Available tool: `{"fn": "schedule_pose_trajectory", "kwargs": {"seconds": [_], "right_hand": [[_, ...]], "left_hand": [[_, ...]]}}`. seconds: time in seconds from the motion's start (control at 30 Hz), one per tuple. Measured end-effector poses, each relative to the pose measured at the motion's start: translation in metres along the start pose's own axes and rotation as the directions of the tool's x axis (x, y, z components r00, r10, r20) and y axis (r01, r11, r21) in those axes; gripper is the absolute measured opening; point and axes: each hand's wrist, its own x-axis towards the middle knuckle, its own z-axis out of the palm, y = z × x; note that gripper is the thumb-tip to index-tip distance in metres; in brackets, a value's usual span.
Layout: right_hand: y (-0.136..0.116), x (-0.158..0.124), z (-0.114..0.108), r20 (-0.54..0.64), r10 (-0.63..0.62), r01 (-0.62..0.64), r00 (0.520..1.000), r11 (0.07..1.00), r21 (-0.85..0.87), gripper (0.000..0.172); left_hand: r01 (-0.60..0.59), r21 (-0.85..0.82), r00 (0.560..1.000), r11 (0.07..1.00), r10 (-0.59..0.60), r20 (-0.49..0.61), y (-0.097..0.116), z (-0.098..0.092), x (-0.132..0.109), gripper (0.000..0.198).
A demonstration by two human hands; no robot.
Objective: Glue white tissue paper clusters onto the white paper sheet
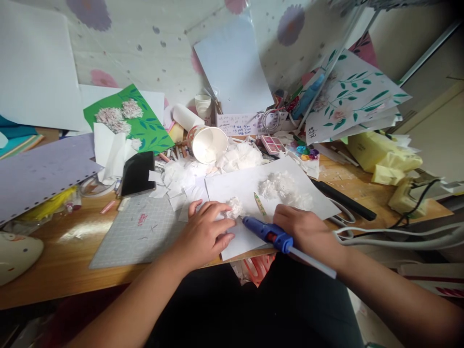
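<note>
My right hand [308,229] is wrapped around a blue hot glue gun [266,229], with a pale glue stick [313,262] poking out of its back end. The nozzle points left, at the lower edge of a small white crumpled-paper flower [235,207]. On the flower's left side, the fingertips of my left hand [210,229] rest against it, fingers spread apart. Beneath lies a white sheet of paper [250,186]. It also carries a cluster of larger white paper flowers [281,186] and a green patterned crayon [260,204].
A grey cutting mat [134,237] and a black phone [138,174] lie to the left. Behind the sheet are a tipped paper cup [213,145] and heaped white paper scraps [241,157]. A black bar-shaped object [344,200] and white cables [391,237] are at right.
</note>
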Motion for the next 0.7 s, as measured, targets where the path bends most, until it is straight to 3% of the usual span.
{"fn": "schedule_pose_trajectory", "kwargs": {"seconds": [0.23, 0.37, 0.47, 0.57, 0.63, 0.7], "right_hand": [[0.001, -0.012, 0.007, -0.058, -0.178, 0.150, 0.982, 0.933, -0.327, 0.017], [0.009, -0.023, 0.013, -0.206, -0.195, 0.145, 0.959, 0.961, -0.235, 0.017], [0.025, -0.030, 0.014, -0.381, -0.029, 0.018, 0.924, 0.999, -0.032, 0.020], [0.058, -0.032, 0.006, -0.467, 0.230, -0.255, 0.854, 0.967, 0.009, 0.026], [0.091, -0.031, -0.005, -0.437, 0.485, -0.516, 0.757, 0.855, 0.056, 0.032], [0.127, -0.030, -0.017, -0.440, 0.638, -0.661, 0.632, 0.740, 0.123, 0.032]], "left_hand": [[0.003, -0.003, 1.000, 1.000, -0.003, -0.007, -0.001, 0.001, -0.001, 0.019], [0.003, -0.003, 1.000, 1.000, -0.003, -0.024, -0.004, 0.001, -0.001, 0.017], [-0.013, -0.010, 0.998, 1.000, 0.012, -0.056, -0.008, 0.000, -0.001, 0.017], [-0.033, -0.016, 0.990, 0.999, 0.030, -0.138, -0.013, -0.002, -0.002, 0.019], [-0.053, -0.011, 0.978, 0.999, 0.050, -0.201, -0.018, -0.002, -0.003, 0.017], [-0.071, 0.006, 0.963, 0.997, 0.070, -0.259, -0.024, -0.002, -0.003, 0.015]]}}
